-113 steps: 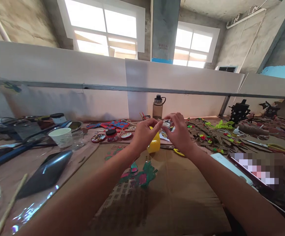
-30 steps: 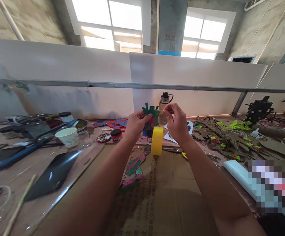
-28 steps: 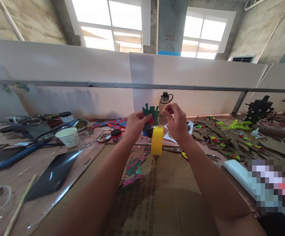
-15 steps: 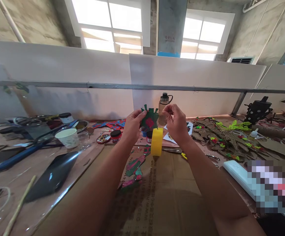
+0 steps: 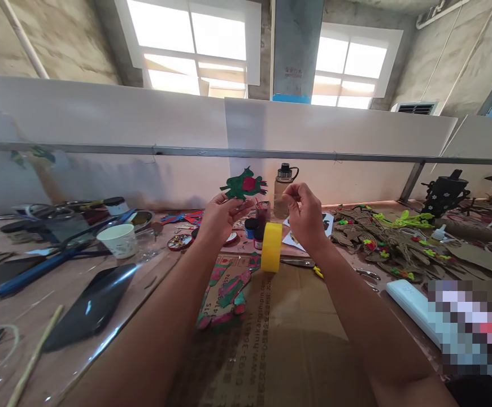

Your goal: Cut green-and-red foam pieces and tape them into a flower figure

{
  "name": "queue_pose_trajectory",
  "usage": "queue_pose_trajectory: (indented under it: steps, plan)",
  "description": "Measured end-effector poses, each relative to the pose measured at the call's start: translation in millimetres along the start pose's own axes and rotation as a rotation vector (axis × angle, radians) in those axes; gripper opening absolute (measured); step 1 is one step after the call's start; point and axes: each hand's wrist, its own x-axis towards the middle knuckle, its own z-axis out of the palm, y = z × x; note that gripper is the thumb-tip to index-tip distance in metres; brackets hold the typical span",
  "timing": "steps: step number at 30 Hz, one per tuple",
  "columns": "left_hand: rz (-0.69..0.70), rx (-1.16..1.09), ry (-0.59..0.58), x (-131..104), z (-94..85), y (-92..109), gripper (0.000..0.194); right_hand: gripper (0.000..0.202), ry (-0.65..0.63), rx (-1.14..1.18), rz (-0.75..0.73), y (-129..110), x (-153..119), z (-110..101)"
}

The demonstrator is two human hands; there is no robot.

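My left hand (image 5: 220, 220) is closed on the lower edge of a green painted animal-shaped cutout (image 5: 235, 185), which has a red patch and stands raised above the fingertips. To its right, my right hand (image 5: 304, 212) is held up with thumb and fingers pinched together; whatever lies between them is too small to make out. Below and between the hands a roll of yellow tape (image 5: 271, 247) stands on edge on a cardboard sheet (image 5: 300, 322). Several green and pink painted cutouts (image 5: 233, 291) lie on the cardboard beside my left forearm.
Behind the hands stand a water bottle (image 5: 283, 183) and small paint jars (image 5: 251, 228). A paper cup (image 5: 117, 239) and a black phone (image 5: 91, 305) are at left. Scissors (image 5: 299, 262), pliers (image 5: 368, 275), a heap of brown cutouts (image 5: 381, 237) and a white power bank (image 5: 410, 302) lie at right.
My left hand has moved slightly left and down and the cutout has turned, its animal outline now showing sideways. My right hand stays pinched in nearly the same place.
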Motion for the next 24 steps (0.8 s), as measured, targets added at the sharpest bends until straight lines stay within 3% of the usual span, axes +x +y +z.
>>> queue_pose_trajectory:
  steps: [5,14,24]
  plan:
    - [-0.089,-0.065,-0.060,-2.5,4.0,-8.1,0.033,0.011,-0.001,0.011,0.022,-1.8,-0.8,0.0]
    - [-0.015,-0.069,-0.042,-2.2,6.9,-10.2,0.029,0.010,0.015,0.043,0.036,1.7,-0.5,1.6]
    - [-0.096,-0.001,-0.128,-2.3,4.8,-13.5,0.034,0.008,0.023,0.026,0.030,1.6,-0.4,0.6]
